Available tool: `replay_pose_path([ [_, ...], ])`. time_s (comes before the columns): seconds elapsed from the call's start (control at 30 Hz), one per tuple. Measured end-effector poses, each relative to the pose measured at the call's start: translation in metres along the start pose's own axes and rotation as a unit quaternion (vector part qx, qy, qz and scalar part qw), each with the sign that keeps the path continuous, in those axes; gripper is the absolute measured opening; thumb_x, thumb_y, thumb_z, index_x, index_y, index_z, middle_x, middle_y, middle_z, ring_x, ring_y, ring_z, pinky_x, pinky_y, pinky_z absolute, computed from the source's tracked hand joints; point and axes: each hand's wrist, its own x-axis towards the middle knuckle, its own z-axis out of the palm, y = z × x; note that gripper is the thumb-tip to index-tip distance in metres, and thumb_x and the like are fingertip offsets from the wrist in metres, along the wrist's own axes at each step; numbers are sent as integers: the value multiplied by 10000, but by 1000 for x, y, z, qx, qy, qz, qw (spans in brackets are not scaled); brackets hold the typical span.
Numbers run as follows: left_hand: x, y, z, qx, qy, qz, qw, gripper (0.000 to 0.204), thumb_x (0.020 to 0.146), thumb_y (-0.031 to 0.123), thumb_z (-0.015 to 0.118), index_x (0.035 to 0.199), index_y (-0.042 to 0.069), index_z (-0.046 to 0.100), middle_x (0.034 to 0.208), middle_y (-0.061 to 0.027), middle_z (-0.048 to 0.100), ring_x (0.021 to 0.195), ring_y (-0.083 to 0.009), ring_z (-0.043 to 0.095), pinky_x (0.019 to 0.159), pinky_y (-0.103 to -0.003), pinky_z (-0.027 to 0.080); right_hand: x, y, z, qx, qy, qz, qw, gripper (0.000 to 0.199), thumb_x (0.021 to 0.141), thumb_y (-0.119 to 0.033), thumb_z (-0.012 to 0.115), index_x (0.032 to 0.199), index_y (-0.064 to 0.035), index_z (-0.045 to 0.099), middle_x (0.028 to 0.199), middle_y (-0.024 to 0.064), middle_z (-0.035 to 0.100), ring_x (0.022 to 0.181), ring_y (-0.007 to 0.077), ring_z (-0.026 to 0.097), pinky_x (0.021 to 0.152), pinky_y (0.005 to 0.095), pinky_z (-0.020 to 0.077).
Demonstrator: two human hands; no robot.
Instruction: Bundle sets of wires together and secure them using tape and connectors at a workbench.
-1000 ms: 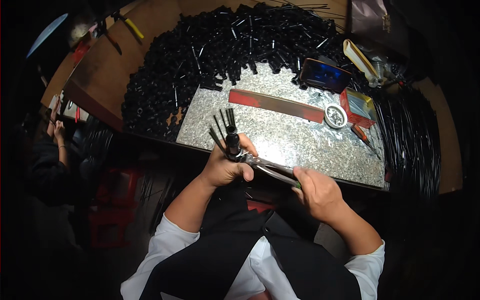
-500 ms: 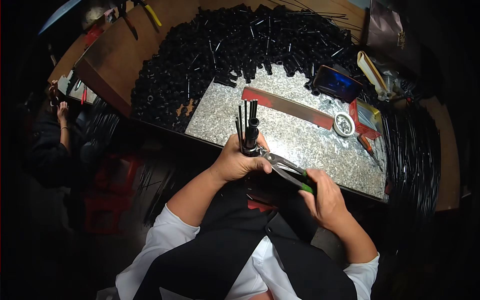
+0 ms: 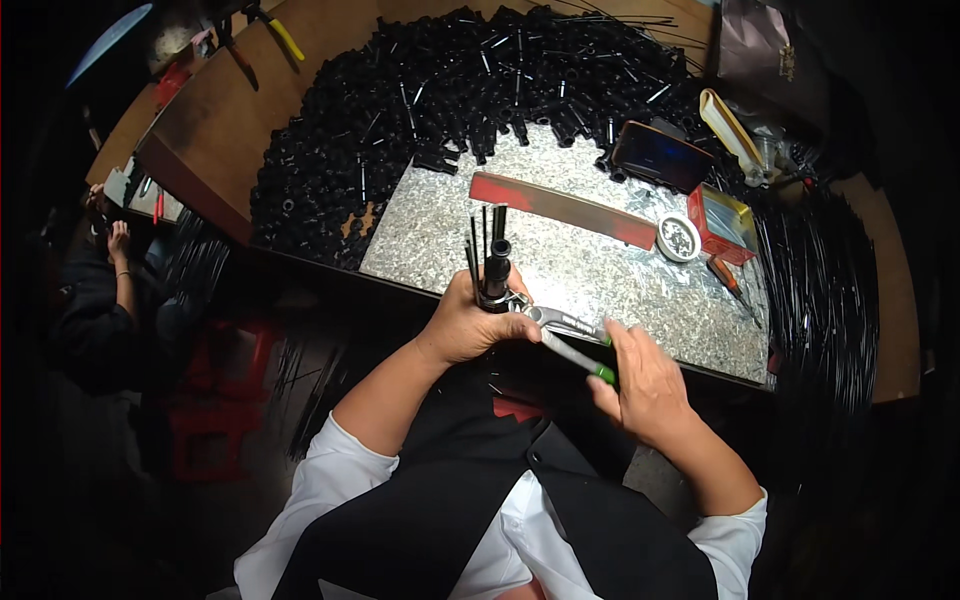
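My left hand (image 3: 472,325) is closed around a black tubular part (image 3: 497,270) and several thin black rods that stand up beside it. In my right hand (image 3: 645,385) are pliers (image 3: 568,335) with green grips, the handles spread apart. The pliers' jaws meet the lower end of the tubular part next to my left thumb. Fingers hide exactly what the jaws bite on. Both hands are just above the near edge of the speckled worktop (image 3: 420,235).
A large heap of black tubular parts (image 3: 440,90) covers the far side. A red-edged bar (image 3: 560,208), a white cup (image 3: 678,240), a red box (image 3: 722,225), a phone (image 3: 662,155) and an orange-handled tool (image 3: 733,288) lie nearby. Black rods (image 3: 815,290) fill the right; a co-worker's hand (image 3: 119,240) is far left.
The view has shifted slightly, so the bench things appear a little further left. My right hand has shifted its fingers on the plier handles. My left hand keeps its hold.
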Motion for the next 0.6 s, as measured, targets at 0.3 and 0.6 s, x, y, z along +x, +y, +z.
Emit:
replay_pose_path([
  [0.3, 7, -15, -2, 9, -32, 83, 996, 725, 461, 424, 916, 958, 38, 555, 667, 113, 414, 623, -19, 399, 565, -191, 323, 6, 15, -20, 418, -285, 99, 857, 452, 897, -380, 603, 1118, 13, 569, 801, 89, 576, 749, 149, 514, 707, 296, 446],
  [0.6, 5, -14, 4, 34, 4, 67, 997, 630, 464, 117, 931, 928, 47, 509, 567, 104, 434, 567, -13, 427, 548, -186, 341, 20, 5, -33, 190, -192, 72, 960, 317, 900, -294, 591, 918, 18, 539, 762, 229, 587, 772, 416, 586, 681, 441, 459],
])
